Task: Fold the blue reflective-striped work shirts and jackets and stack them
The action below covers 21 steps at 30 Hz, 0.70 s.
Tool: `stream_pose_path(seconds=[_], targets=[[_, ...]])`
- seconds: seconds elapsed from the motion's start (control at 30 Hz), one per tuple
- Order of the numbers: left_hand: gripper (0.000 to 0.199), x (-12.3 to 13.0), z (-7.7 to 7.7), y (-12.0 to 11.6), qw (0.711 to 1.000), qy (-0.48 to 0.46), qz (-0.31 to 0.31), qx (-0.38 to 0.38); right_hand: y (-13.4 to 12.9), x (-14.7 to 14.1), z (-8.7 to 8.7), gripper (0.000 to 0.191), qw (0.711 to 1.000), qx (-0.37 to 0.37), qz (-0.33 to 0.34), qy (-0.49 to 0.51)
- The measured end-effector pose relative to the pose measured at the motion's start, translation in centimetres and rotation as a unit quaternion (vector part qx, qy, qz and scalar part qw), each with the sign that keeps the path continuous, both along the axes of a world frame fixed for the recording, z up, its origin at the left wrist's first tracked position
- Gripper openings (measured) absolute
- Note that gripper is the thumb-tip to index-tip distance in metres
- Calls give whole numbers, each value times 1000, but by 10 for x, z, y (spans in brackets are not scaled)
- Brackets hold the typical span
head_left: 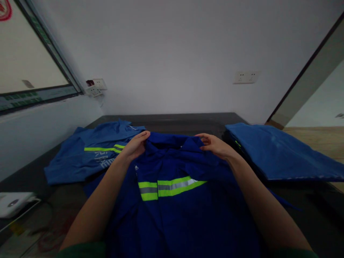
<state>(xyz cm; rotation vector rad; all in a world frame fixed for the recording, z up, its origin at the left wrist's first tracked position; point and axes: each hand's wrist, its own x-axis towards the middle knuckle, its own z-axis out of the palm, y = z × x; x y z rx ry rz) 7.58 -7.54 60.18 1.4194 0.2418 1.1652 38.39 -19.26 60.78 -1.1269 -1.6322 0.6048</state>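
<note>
A dark blue work jacket (188, 211) with yellow-green and silver reflective strips lies spread on the dark table, its collar at the far end. My left hand (137, 144) is closed on the collar's left corner. At the collar's right corner, my right hand (212, 144) pinches the cloth between thumb and fingers. The collar is stretched between both hands, and the jacket's front faces up. The lower part of the jacket runs out of view at the bottom.
A lighter blue garment (77, 157) with a reflective strip lies at the left. Folded blue cloth (282, 152) rests at the right. The dark table (172, 122) meets a wall with sockets (245, 77). A white device (14, 204) and cables are at the lower left.
</note>
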Motion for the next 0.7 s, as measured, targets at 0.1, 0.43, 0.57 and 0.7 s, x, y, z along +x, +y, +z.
stream_pose_path(seconds=[0.1, 0.43, 0.57, 0.7], targets=[[19, -1, 0, -8, 1000, -15, -21, -17, -12, 1, 8, 33, 995, -47, 54, -67], [44, -7, 1, -9, 999, 23, -42, -9, -5, -9, 7, 44, 993, -64, 43, 84], [46, -8, 1, -10, 998, 54, -42, 2, -4, -14, 8, 40, 991, -50, 55, 109], [27, -7, -1, -11, 990, 139, -33, 6, -9, -15, 11, 37, 992, -30, 46, 112]])
